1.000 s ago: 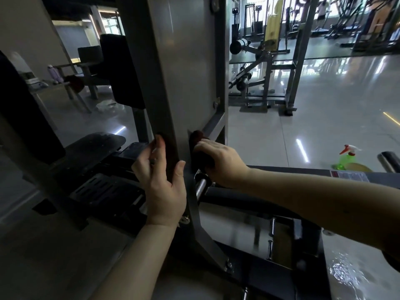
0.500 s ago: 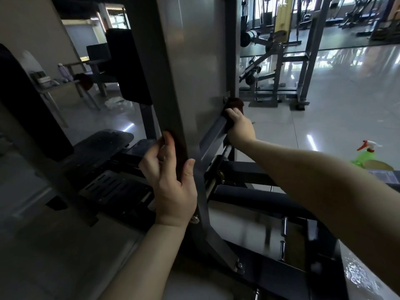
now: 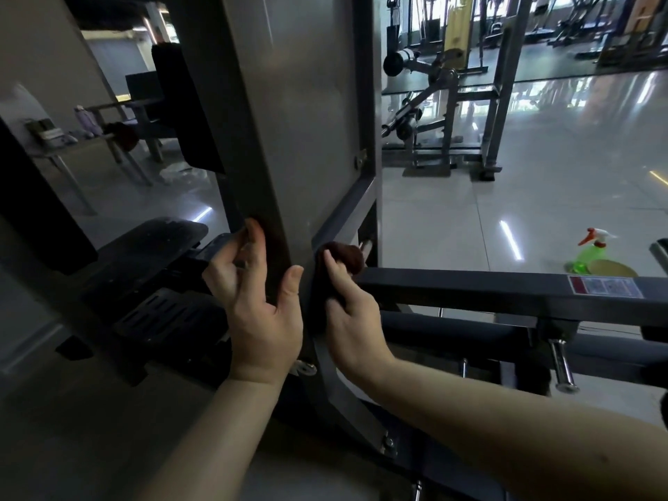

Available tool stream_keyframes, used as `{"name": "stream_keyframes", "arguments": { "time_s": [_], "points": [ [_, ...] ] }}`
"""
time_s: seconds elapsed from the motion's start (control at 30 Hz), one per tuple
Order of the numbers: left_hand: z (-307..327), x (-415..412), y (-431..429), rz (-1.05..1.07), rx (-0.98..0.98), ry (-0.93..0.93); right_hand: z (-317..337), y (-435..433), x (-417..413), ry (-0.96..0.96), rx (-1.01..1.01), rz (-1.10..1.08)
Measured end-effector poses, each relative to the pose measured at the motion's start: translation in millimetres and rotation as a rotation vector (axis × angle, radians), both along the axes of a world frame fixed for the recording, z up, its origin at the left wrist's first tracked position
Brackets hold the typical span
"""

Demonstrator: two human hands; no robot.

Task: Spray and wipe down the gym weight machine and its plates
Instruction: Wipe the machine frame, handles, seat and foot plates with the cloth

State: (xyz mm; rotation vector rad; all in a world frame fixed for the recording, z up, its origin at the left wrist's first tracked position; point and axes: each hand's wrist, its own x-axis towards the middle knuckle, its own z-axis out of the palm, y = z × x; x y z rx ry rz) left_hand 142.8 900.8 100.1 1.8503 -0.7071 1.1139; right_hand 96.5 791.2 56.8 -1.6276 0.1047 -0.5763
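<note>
- The right hand [image 3: 349,309], clamped on a dark red cloth [image 3: 345,253], is now low at the foot of the diagonal brace [image 3: 347,215]; half a second ago it was at the brace's top end by the bolt, so one stroke down the brace is just done
- The left hand [image 3: 260,309] stays where it was: its fingers curl round the left edge of the upright panel [image 3: 307,121] and its thumb lies on the front face; a dark patch under the fingertips may be a second cloth, but I cannot tell
- The brace looks covered by this pass; the horizontal bar [image 3: 470,287], at 3 o'clock from the cloth, and the tall panel face at 12 o'clock probably come next; no weight plates show clearly
- The spray bottle [image 3: 592,253] stands on the floor at 3 o'clock in the view, beyond the bar and well apart from both hands, so a fresh spray means reaching over the bar
- The cloth sits in the tight corner where brace, panel edge and bar meet, with a chrome rod [image 3: 367,247] just beside it at 1 o'clock
- There is open room up the brace toward 1 o'clock and rightward along the bar top; the left hand is free to slide toward 12 o'clock, with the black footplate [image 3: 162,312] at its 9 o'clock
</note>
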Motion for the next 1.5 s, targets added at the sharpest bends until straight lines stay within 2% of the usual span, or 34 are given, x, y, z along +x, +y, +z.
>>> {"name": "stream_keyframes", "arguments": {
  "time_s": [0.13, 0.3, 0.4, 0.53, 0.77, 0.93, 1.03, 1.1, 1.2, 1.27, 1.43, 1.5],
  "points": [
    [-1.6, 1.3, -4.2, -0.005, -0.002, 0.001, 21.2, -33.1, 48.3, 0.033, 0.039, -0.101],
    [-2.5, 1.0, -2.7, -0.031, 0.015, 0.014, 48.1, -115.1, 159.4, 0.151, 0.071, -0.311],
    [-2.2, 4.2, -1.8, -0.034, 0.024, 0.013, 55.3, -163.5, 203.6, 0.216, 0.137, -0.352],
    [-2.1, 9.5, -0.4, -0.045, 0.033, -0.009, 53.2, -176.1, 211.4, 0.241, 0.132, -0.332],
    [-2.3, 10.1, 3.5, -0.047, 0.04, -0.023, 48.7, -136.0, 182.3, 0.29, 0.178, -0.33],
    [1.3, 4.5, 5.7, -0.032, 0.037, 0.006, 43.9, -67.4, 115.0, 0.298, 0.152, -0.252],
    [5.0, -0.9, 5.2, -0.025, 0.038, 0.034, 45.3, -30.4, 61.3, 0.245, 0.14, -0.128],
    [4.7, -3.3, 6.0, -0.026, 0.035, 0.054, 45.0, -9.2, 26.7, 0.217, 0.204, -0.014],
    [3.1, -6.2, 8.8, -0.06, 0.023, 0.12, 30.9, 10.3, -7.8, 0.138, 0.441, 0.174],
    [4.2, -5.6, 10.4, -0.086, 0.02, 0.151, 27.3, 16.0, -15.9, 0.122, 0.459, 0.177],
    [9.5, -4.6, 18.4, -0.11, 0.051, 0.192, 58.4, 13.0, -3.4, -0.018, 0.2, -0.024],
    [8.8, -3.7, 21.1, -0.118, 0.058, 0.188, 52.2, 15.0, -0.7, -0.03, 0.094, -0.047]
  ]
}}
